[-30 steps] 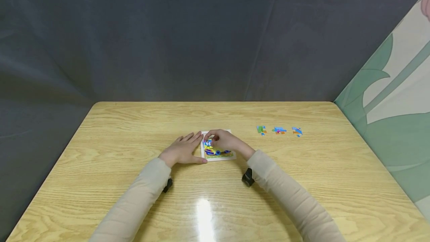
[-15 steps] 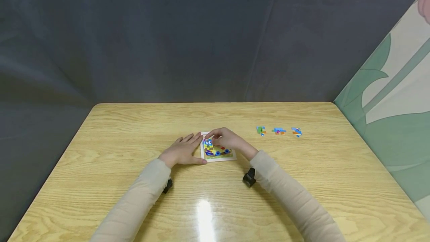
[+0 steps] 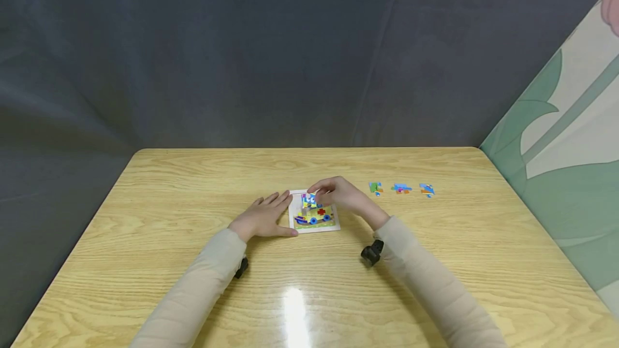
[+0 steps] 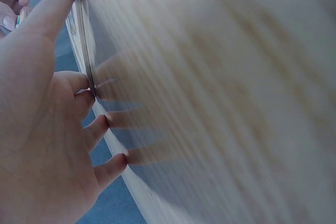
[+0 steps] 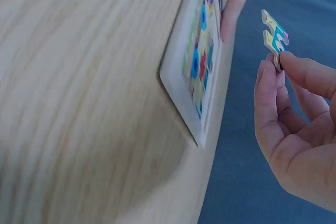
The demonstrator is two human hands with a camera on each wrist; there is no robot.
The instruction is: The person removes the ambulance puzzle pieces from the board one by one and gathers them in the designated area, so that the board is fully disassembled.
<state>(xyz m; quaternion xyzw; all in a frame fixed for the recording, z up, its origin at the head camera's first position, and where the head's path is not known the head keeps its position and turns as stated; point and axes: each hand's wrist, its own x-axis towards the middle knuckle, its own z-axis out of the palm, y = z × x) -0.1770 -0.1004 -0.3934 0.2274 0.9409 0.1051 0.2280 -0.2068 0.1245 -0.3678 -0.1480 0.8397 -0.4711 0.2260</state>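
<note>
My right hand (image 3: 337,193) pinches a jigsaw piece (image 5: 276,40) between thumb and fingertips; in the right wrist view the piece hangs clear of the puzzle board. That board (image 3: 336,229), white-framed with a yellow vehicle picture and a red cross, lies flat on the table. Beside its left edge my left hand (image 3: 263,217) rests with fingers spread, its thumb and fingertips touching the frame. In the left wrist view the left fingers (image 4: 110,171) are fairly straight, their tips down at the table and frame.
To the right of the board lie a green puzzle piece (image 3: 375,188), a blue and pink piece (image 3: 401,188) and a blue and orange piece (image 3: 427,190), in a row on the wooden table (image 3: 193,171). A dark curtain (image 3: 290,58) hangs behind the table.
My right hand has lifted the piece from the board's left part and moved right and away with it, uncovering more of the picture. My left hand has stayed in place.
</note>
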